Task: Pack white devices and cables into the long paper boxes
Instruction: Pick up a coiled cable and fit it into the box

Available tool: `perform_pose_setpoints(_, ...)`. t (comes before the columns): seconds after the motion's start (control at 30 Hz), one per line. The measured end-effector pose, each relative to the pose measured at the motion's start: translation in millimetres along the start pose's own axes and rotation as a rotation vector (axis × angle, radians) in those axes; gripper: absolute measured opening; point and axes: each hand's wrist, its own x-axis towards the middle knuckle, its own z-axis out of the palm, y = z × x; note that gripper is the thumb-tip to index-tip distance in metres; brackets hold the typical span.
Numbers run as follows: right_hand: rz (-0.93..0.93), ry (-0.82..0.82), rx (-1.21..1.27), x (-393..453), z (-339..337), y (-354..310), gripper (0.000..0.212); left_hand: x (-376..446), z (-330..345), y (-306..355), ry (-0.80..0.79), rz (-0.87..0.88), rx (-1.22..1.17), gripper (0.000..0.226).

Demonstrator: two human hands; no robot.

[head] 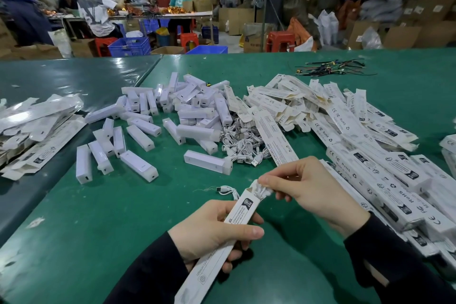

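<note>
Left hand (212, 229) gripping a long paper box (222, 244) above the green worktop (123, 217), right hand (311, 190) pinching a bundled white cable (261, 189) at its open end, white devices (172, 121) and flat boxes (333, 116) piled beyond

White devices (145, 134) and white cables (243, 145) lie on a green tabletop (123, 205) beside white paper boxes (385, 180) printed in black, with blue crates (129, 46) and red stools (280, 41) behind them.
</note>
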Motion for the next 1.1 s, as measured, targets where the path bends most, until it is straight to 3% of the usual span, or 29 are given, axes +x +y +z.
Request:
perform_pose_setpoints(0.2,0.085,-0.112,-0.101,-2.3,-4.2,-0.8,0.009,-0.4,1.8,-2.6,-0.038,-0.004,0.066,0.037)
perform_pose_setpoints(0.4,0.064,-0.089,0.079,-3.1,7.3,-2.6,0.008,-0.1,3.8,-4.3,-0.053,-0.020,0.042,0.036)
perform_pose_setpoints(0.57,0.081,-0.048,0.132,-3.5,11.1,0.9,0.024,0.5,3.6,-3.0,-0.041,0.022,-0.048,0.027)
perform_pose_setpoints(0.7,0.096,-0.234,0.175,-3.2,9.6,-0.9,0.006,0.0,4.5,-0.8,-0.032,0.064,-0.091,0.011)
perform_pose_setpoints(0.87,0.064,-0.160,0.149,-5.1,13.3,-1.1,0.010,0.5,6.0,-1.1,-0.022,0.111,-0.121,0.008)
perform_pose_setpoints(1.0,-0.023,-0.259,0.058,-10.3,20.5,-3.8,0.033,2.3,6.8,-5.2,-0.025,0.124,-0.137,0.039)
perform_pose_setpoints(1.1,-0.011,-0.250,0.073,-8.1,17.8,-3.4,0.021,3.8,9.2,-3.1,-0.010,0.154,-0.199,0.045)
